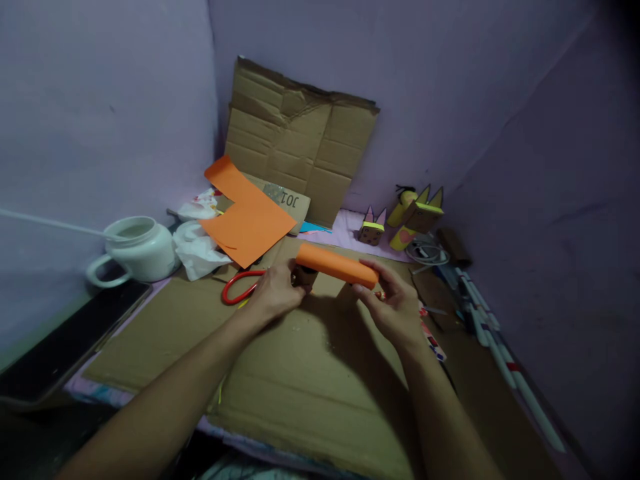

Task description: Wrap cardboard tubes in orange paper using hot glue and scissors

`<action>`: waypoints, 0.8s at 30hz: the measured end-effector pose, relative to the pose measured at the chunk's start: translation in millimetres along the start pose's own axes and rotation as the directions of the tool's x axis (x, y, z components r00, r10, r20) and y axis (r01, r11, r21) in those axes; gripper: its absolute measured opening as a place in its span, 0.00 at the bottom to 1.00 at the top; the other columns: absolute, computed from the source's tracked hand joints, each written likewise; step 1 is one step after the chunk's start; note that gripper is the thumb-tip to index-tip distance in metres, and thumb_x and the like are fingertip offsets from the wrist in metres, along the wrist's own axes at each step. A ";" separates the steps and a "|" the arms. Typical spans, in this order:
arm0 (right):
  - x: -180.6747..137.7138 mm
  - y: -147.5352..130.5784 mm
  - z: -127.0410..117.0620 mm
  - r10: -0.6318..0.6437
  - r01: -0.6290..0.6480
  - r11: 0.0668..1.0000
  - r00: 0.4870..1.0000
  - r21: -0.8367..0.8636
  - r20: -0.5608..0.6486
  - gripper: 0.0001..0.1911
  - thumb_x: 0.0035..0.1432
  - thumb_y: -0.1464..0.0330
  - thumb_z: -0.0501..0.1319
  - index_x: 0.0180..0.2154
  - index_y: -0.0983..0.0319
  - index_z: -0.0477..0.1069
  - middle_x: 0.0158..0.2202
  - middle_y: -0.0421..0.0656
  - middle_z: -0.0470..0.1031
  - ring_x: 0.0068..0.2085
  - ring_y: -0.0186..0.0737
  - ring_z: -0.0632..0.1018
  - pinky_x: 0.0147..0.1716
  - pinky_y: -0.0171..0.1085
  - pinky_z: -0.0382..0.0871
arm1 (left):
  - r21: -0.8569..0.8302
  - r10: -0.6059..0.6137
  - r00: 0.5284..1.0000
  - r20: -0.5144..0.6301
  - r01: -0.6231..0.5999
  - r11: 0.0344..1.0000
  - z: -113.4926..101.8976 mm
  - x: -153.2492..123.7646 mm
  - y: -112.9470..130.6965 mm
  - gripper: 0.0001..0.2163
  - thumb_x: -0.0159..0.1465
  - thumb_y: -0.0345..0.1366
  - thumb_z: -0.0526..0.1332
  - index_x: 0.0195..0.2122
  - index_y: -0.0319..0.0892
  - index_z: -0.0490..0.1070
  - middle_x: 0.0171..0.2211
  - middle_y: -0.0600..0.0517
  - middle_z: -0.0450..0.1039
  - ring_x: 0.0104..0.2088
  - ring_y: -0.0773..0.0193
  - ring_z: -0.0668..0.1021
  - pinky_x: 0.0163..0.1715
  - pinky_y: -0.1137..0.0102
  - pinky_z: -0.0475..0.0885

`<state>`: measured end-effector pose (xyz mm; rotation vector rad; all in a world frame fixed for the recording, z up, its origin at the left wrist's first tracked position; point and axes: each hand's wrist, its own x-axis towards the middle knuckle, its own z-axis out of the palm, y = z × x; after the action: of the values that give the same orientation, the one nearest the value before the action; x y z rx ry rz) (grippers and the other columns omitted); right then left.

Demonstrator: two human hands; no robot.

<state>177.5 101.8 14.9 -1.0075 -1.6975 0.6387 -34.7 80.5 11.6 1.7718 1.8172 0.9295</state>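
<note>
An orange paper roll (337, 265) is held between both hands, slightly above the cardboard mat (300, 373), its right end lower than its left. My left hand (277, 291) closes its fingers at the left end, where a dark brown patch shows beneath the orange. My right hand (393, 303) grips the right end, thumb below and fingers behind. Red-handled scissors (234, 293) lie beside my left hand, their blades hidden. Behind them rests a cut sheet of orange paper (250, 223).
A white mug-like pot (137, 250), crumpled white plastic (197, 250) and a dark phone-like slab (75, 340) stand left. Cardboard (300, 127) leans on the back wall. Small eared cardboard figures (371, 233), a coiled cable (427, 253) and white tubes (515, 380) lie right.
</note>
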 end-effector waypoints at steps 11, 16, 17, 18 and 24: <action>7.6 -1.8 -1.2 0.210 -0.139 0.937 0.958 0.322 -0.197 0.24 0.48 0.64 0.66 0.48 0.59 0.69 0.43 0.44 0.75 0.37 0.41 0.76 0.32 0.37 0.71 | 0.041 -0.030 1.000 -0.004 0.030 0.999 -5.0 0.0 5.4 0.12 0.52 0.37 0.63 0.37 0.42 0.72 0.36 0.45 0.77 0.37 0.53 0.77 0.34 0.64 0.69; 5.5 -7.7 0.1 0.212 -0.155 0.939 0.963 0.307 -0.163 0.24 0.48 0.63 0.65 0.48 0.60 0.69 0.46 0.47 0.75 0.43 0.46 0.76 0.37 0.42 0.73 | 0.036 -0.019 1.000 0.014 0.018 0.999 -3.6 -5.6 10.6 0.14 0.52 0.39 0.63 0.40 0.44 0.72 0.35 0.48 0.77 0.35 0.55 0.77 0.31 0.66 0.69; 4.7 -9.2 0.7 0.206 -0.151 0.940 0.966 0.306 -0.157 0.24 0.48 0.63 0.66 0.48 0.60 0.69 0.47 0.48 0.75 0.44 0.47 0.76 0.39 0.43 0.73 | 0.036 -0.014 1.000 0.018 0.014 0.999 -2.4 -6.9 11.9 0.15 0.52 0.39 0.63 0.41 0.44 0.72 0.34 0.48 0.77 0.35 0.55 0.77 0.30 0.67 0.69; 3.9 -10.1 1.3 0.195 -0.143 0.944 0.969 0.298 -0.151 0.24 0.48 0.63 0.66 0.48 0.60 0.69 0.47 0.48 0.75 0.45 0.48 0.76 0.40 0.44 0.73 | 0.035 -0.009 1.000 0.025 0.008 0.999 -1.1 -8.0 13.2 0.15 0.52 0.39 0.63 0.42 0.45 0.72 0.34 0.49 0.77 0.34 0.56 0.77 0.29 0.68 0.68; -2.7 -2.5 3.2 0.121 -0.115 0.990 0.989 0.078 -0.079 0.22 0.48 0.65 0.66 0.48 0.57 0.72 0.46 0.46 0.77 0.45 0.49 0.77 0.39 0.46 0.73 | 0.078 -0.005 0.999 0.052 0.000 0.997 6.7 -10.5 16.0 0.09 0.52 0.39 0.62 0.35 0.45 0.72 0.30 0.49 0.76 0.31 0.55 0.77 0.25 0.68 0.65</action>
<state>174.0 98.4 14.5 -1.0738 -1.5390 0.7207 -17.9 70.5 17.1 1.8231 1.8455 0.8131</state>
